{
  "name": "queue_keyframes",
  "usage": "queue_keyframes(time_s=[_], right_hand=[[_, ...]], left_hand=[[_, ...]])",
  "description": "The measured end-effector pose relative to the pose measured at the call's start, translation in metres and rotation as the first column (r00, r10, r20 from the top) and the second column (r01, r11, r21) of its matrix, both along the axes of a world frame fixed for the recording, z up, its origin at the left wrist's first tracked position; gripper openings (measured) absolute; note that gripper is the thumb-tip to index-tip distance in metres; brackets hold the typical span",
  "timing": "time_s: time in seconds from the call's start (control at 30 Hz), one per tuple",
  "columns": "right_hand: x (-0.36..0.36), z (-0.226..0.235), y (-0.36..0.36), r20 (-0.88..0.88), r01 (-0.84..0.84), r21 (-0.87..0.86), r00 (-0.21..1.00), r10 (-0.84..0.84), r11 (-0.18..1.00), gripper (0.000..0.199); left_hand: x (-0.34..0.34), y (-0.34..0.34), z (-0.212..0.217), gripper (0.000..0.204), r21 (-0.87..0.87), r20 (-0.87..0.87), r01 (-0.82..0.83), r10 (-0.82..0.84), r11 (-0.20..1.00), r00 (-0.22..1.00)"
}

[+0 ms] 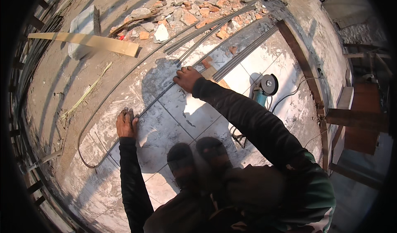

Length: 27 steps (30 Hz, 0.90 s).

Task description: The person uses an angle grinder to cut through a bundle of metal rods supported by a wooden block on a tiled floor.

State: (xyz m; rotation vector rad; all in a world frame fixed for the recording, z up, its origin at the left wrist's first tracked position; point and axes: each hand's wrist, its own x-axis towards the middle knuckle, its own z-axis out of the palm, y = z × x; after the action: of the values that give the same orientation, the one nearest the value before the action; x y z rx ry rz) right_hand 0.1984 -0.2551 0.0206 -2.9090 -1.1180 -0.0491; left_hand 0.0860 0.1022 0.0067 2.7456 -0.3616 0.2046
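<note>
1. My left hand [126,123] is closed around the near end of a long steel rod [159,96], pinning it against the tiled floor [173,121] just left of my feet.
2. My right hand [187,78] lies farther out on the same rod, palm down, fingers spread and pressing on it rather than wrapping it.
3. The rod runs from my left hand diagonally away to the right, under my right hand, and on toward the far rubble.
4. More steel rods [231,20] lie in a loose bundle beyond my right hand, reaching up to the far right.
5. A thin bent rod [89,121] curves in a long loop on the left, its hooked end near my left forearm.
6. An angle grinder [264,88] with its disc facing up sits on the tiles to the right of my right arm, its cable [289,94] trailing to the right.
7. A pile of broken bricks [194,9] fills the far middle.
8. A wooden plank [82,40] lies far left, across a pale block [84,24].
9. My two dark shoes [198,156] are planted on the tiles, near me, between my arms.
</note>
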Motion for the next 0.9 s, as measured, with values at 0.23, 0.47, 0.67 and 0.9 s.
queue_keyframes(time_s=[0.23, 0.47, 0.67, 0.9], right_hand=[[0.005, 0.0, 0.003, 0.02, -0.034, 0.086, 0.999, 0.033, 0.996, 0.026], [0.007, 0.004, 0.005, -0.128, 0.046, -0.001, 0.991, -0.046, 0.999, 0.036], [0.009, 0.017, 0.01, -0.179, 0.019, -0.003, 0.984, -0.019, 1.0, 0.04], [-0.001, 0.008, 0.004, -0.127, 0.048, 0.082, 0.991, -0.037, 0.995, 0.042]], left_hand=[[-0.02, -0.02, -0.023, 0.013, 0.225, 0.082, -0.137, 0.122, 0.965, 0.989], [0.024, 0.018, 0.071, 0.011, -0.138, -0.084, -0.457, 0.449, 0.879, 0.89], [-0.023, 0.003, 0.025, 0.038, 0.203, -0.215, 0.087, -0.042, 0.975, 0.976], [-0.029, -0.002, -0.025, 0.011, 0.306, -0.013, -0.119, 0.13, 0.944, 0.991]])
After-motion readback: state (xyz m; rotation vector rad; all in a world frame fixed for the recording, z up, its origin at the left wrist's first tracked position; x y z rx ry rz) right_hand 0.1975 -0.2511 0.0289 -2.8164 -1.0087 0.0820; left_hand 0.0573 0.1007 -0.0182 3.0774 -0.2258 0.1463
